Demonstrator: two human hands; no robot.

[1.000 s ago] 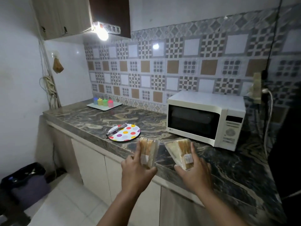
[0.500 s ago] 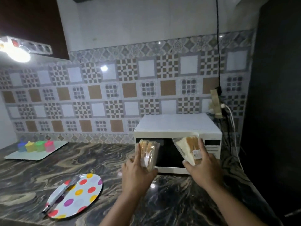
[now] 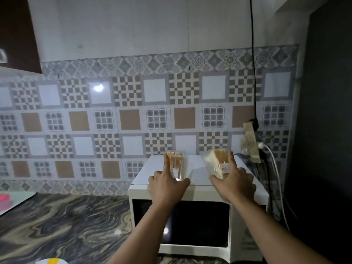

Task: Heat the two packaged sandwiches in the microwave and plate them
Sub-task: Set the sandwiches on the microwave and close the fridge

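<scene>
A white microwave (image 3: 245, 233) with a dark, closed door stands on the marbled counter (image 3: 62, 227) right in front of me. My left hand (image 3: 167, 187) grips one sandwich in a clear plastic wedge pack (image 3: 177, 164) above the left half of the microwave's top. My right hand (image 3: 234, 185) holds the second packaged sandwich (image 3: 216, 162), which has a small price label, above the right half of the top. Both packs hover at or just over the white top panel; I cannot tell whether they touch it. The polka-dot plate (image 3: 50, 261) peeks in at the bottom edge.
A patterned tile backsplash runs behind the microwave. A wall socket block (image 3: 250, 141) with plugs and white and black cables hangs at the microwave's right. A dark tall surface (image 3: 323, 149) closes off the right side. A white tray with a pink container (image 3: 5, 200) sits far left.
I have stepped closer to the microwave. Both hands rose with the sandwiches from in front of the door to above its top. The plate slid nearly out of view.
</scene>
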